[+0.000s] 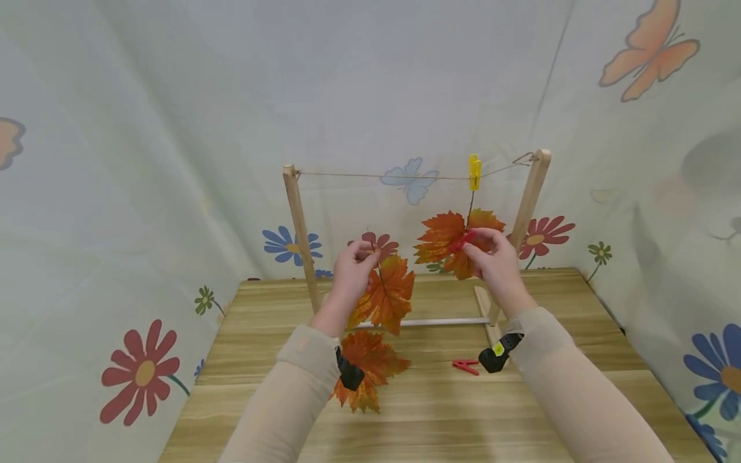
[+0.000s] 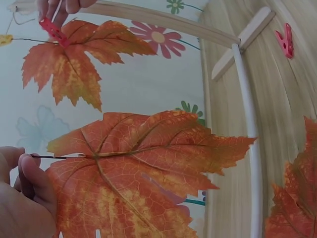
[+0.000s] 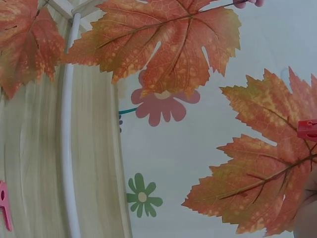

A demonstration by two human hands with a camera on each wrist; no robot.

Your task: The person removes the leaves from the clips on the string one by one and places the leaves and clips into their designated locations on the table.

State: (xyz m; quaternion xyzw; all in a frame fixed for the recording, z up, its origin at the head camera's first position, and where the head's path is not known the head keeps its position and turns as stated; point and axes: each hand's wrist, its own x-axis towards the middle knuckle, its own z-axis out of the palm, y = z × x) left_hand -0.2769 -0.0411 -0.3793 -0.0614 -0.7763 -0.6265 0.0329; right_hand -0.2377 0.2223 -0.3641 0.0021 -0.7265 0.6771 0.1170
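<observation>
My left hand (image 1: pixel 352 273) pinches the thin dark stem of an orange maple leaf (image 1: pixel 388 294), which hangs below the fingers; the left wrist view shows this leaf (image 2: pixel 133 163) large. My right hand (image 1: pixel 494 263) holds a red clothespin (image 1: pixel 461 242) between thumb and fingers. Behind that clothespin a second maple leaf (image 1: pixel 440 236) hangs by its stem from a yellow clothespin (image 1: pixel 475 172), which is clipped on the string (image 1: pixel 359 175). A third maple leaf (image 1: pixel 370 363) lies on the table, partly hidden by my left forearm.
The string runs between two wooden posts, left (image 1: pixel 301 238) and right (image 1: pixel 529 199). A white rod (image 1: pixel 440 321) joins them low down. Another red clothespin (image 1: pixel 466 366) lies on the wooden table (image 1: pixel 440 418). Behind stands a pale curtain (image 1: pixel 370 83) with flowers and butterflies.
</observation>
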